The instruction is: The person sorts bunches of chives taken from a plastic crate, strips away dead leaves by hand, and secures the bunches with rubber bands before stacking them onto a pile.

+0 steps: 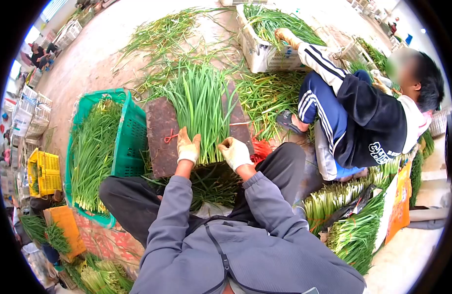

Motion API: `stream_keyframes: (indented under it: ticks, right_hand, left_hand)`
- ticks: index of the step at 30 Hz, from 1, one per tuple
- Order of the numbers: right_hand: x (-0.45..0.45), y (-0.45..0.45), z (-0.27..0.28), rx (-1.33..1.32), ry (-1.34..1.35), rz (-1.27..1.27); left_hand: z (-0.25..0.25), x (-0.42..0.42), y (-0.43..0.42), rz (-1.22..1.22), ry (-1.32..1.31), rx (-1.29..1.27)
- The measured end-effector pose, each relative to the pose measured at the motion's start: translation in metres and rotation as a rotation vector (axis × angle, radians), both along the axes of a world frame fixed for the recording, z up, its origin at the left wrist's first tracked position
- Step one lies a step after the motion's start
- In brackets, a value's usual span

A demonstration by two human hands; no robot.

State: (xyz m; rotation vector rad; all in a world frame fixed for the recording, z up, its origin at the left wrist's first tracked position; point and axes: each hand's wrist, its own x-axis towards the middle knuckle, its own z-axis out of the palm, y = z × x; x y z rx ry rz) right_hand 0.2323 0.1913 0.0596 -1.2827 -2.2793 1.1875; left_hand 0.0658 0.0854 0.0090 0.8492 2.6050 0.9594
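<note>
A loose bundle of garlic chives point(202, 105) lies on a dark board point(159, 120) in front of my lap, cut ends toward me. My left hand point(188, 148), in a pale glove, rests against the left side of the stem ends, its fingers pointing up and apart from the thumb. On the opposite side, my gloved right hand point(235, 153) has its fingers curled together at the edge of the stems. A red tie point(171, 136) sticks out on the board at the left, and a thin strip point(239, 123) shows at the right.
Close on my left stands a green crate point(130, 134) full of chives. A co-worker point(365, 117) sits at my right, one gloved hand at a white crate point(272, 59) of chives. Loose chives point(162, 32) litter the floor ahead; bundled chives point(358, 230) lie at the right.
</note>
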Motion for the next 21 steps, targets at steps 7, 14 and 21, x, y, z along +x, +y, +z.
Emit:
stream_keyframes:
  ticks: [7, 14, 21]
  right_hand:
    - [-0.02, 0.01, -0.02, -0.062, -0.054, 0.054]
    - [-0.002, 0.01, -0.013, -0.628, 0.157, -0.11]
    - [0.013, 0.008, 0.001, -0.633, 0.177, -0.153]
  left_hand:
    - [0.002, -0.004, 0.001, 0.042, -0.046, 0.003]
    - [0.01, -0.004, 0.001, 0.072, -0.094, -0.014]
    - [0.02, -0.006, 0.002, 0.066, -0.139, -0.04]
